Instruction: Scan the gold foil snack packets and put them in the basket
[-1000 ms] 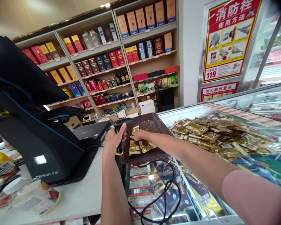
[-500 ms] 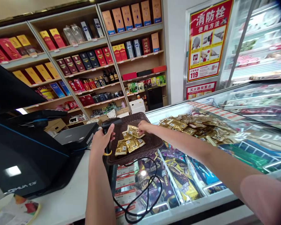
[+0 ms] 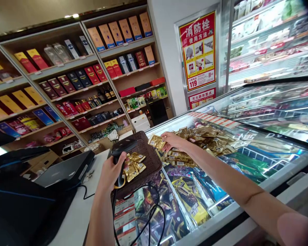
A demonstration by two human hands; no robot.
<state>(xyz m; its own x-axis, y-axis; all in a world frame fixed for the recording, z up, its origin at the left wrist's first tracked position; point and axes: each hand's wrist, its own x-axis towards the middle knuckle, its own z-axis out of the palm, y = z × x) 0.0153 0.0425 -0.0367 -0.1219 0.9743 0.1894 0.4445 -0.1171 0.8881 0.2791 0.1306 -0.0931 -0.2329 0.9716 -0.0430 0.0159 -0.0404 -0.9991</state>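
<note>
My left hand (image 3: pixel 113 168) is wrapped round the handle of a black barcode scanner (image 3: pixel 125 146), whose head hangs over a brown woven basket (image 3: pixel 150 164). Several gold packets (image 3: pixel 135 167) lie in that basket, partly behind the scanner. My right hand (image 3: pixel 170 140) pinches another gold packet (image 3: pixel 157 141) by its edge, above the basket's right rim. Just under and beyond that hand, a heap of gold packets (image 3: pixel 210 136) spreads over the glass freezer top. The scanner's black cable (image 3: pixel 154 208) trails in loops below the basket.
A glass-topped freezer (image 3: pixel 248 191) with bagged goods inside runs to the right. On the left, a black checkout machine (image 3: pixel 20 208) and a flat dark device (image 3: pixel 66 167) occupy the white counter (image 3: pixel 74 218). Shelves of boxed goods (image 3: pixel 69 82) line the back wall.
My right hand has lifted a gold packet out of the basket and carried it right, to the heap's edge. The view has turned to the right; my left hand still grips the scanner.
</note>
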